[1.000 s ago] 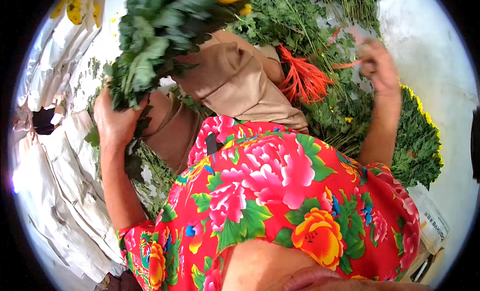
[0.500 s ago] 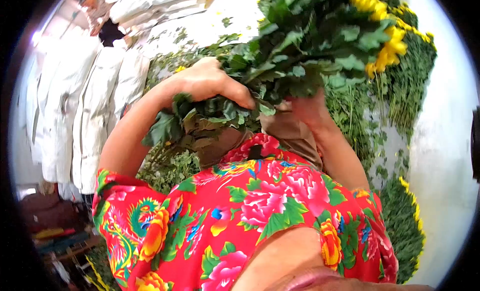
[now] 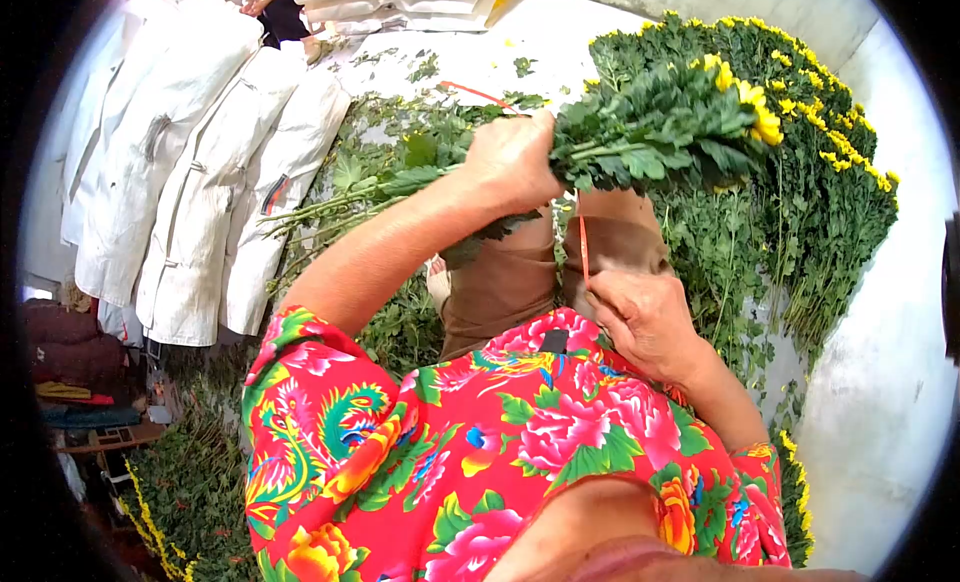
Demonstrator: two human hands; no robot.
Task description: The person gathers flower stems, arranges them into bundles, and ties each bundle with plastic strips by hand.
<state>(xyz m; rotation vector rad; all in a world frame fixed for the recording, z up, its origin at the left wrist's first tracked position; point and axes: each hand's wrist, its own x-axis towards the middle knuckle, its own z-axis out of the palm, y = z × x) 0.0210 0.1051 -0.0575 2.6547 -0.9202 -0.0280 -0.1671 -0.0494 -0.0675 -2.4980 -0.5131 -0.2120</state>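
The bunch (image 3: 650, 142) lies crosswise over the knees (image 3: 610, 212), its long axis running from bare stems (image 3: 320, 210) at the left, beside the left forearm, to yellow heads (image 3: 745, 97) at the far right. The left hand (image 3: 515, 157) is the nearer one: its grip is clenched round the bunch about midway, leaves spreading out to its right. The right hand (image 3: 645, 317) sits apart from the stems, on the body side, its grip pinching a red tie (image 3: 584, 244). The tie runs nearly square across the bunch's axis, up to the stems just right of the left grip. Another red length (image 3: 475, 94) shows beyond the left hand (whether the two join beneath the stems is hidden). More flowers (image 3: 800, 202) lie off to the right.
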